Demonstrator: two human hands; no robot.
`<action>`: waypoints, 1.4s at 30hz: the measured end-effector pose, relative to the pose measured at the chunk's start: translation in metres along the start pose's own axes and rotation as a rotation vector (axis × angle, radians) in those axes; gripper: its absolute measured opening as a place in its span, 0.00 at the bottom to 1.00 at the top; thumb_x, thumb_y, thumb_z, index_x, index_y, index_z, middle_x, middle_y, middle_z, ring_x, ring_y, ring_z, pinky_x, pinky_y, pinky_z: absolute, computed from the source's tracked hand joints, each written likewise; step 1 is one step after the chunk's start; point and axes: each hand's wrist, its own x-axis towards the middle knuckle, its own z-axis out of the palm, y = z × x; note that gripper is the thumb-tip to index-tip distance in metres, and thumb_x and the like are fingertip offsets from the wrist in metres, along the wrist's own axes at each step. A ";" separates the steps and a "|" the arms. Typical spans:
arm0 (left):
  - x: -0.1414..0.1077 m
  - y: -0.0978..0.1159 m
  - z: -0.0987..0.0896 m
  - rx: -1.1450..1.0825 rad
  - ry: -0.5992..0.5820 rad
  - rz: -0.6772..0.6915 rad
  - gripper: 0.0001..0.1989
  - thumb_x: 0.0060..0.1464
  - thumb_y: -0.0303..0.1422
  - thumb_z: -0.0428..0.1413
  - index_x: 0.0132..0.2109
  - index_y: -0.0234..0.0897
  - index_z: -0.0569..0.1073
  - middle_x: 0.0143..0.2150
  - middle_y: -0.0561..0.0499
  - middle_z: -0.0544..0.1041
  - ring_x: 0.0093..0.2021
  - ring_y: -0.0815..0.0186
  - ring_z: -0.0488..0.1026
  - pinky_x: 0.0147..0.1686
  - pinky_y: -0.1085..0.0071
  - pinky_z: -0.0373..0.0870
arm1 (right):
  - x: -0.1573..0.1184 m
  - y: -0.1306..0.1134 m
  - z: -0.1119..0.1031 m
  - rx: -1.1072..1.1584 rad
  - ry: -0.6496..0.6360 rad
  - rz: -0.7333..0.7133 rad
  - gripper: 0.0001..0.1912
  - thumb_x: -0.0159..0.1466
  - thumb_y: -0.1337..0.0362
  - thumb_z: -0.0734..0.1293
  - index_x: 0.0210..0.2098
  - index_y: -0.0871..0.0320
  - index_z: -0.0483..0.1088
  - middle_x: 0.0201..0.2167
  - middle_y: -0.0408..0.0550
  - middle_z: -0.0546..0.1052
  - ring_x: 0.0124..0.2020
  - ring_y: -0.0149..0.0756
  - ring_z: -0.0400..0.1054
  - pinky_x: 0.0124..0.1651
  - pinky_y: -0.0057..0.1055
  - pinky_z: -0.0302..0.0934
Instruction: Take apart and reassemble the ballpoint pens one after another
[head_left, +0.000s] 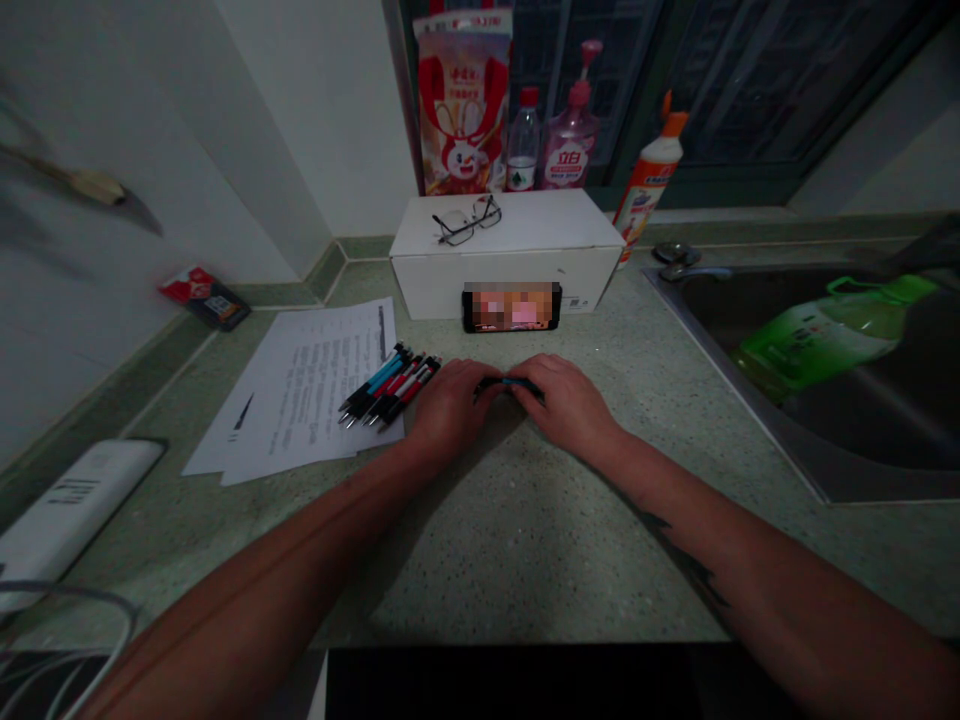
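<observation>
Over the middle of the counter, my left hand (454, 405) and my right hand (566, 400) meet with fingers closed on a slim black and blue pen (511, 381). Its two black ends run into my fingers, so whether it is in one piece I cannot tell. Just left of my left hand, several pens (390, 385) with black, blue, red and silver parts lie bunched on printed sheets of paper (300, 390). Beyond my hands a phone (511, 308) with a lit screen leans on its long side against a white box (510, 245).
Eyeglasses (469, 222) rest on the box. Behind stand a red bag (463, 100), a bottle (523, 140), a pink pump bottle (570, 135) and an orange-capped bottle (651, 180). A sink (750, 440) with a green jug (832, 335) is at right, a white power strip (82, 500) at left.
</observation>
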 end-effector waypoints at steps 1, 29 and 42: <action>0.000 0.000 0.000 -0.002 -0.001 0.000 0.05 0.63 0.30 0.61 0.45 0.39 0.82 0.41 0.46 0.84 0.44 0.55 0.79 0.47 0.56 0.76 | 0.000 0.000 0.000 -0.001 0.001 0.004 0.09 0.72 0.65 0.65 0.46 0.54 0.78 0.43 0.52 0.81 0.47 0.47 0.72 0.51 0.43 0.64; -0.001 0.001 -0.002 -0.015 -0.013 -0.006 0.06 0.63 0.30 0.60 0.45 0.40 0.82 0.42 0.46 0.84 0.44 0.56 0.79 0.48 0.57 0.75 | 0.000 0.000 0.000 0.003 0.014 0.039 0.07 0.70 0.65 0.66 0.44 0.55 0.77 0.41 0.53 0.79 0.46 0.47 0.71 0.49 0.43 0.63; -0.001 0.001 0.000 -0.011 -0.005 0.005 0.06 0.65 0.33 0.59 0.45 0.40 0.82 0.42 0.46 0.84 0.44 0.56 0.79 0.47 0.55 0.76 | -0.001 0.004 0.003 0.006 0.009 -0.011 0.10 0.72 0.65 0.64 0.45 0.54 0.78 0.42 0.51 0.80 0.47 0.45 0.72 0.51 0.42 0.64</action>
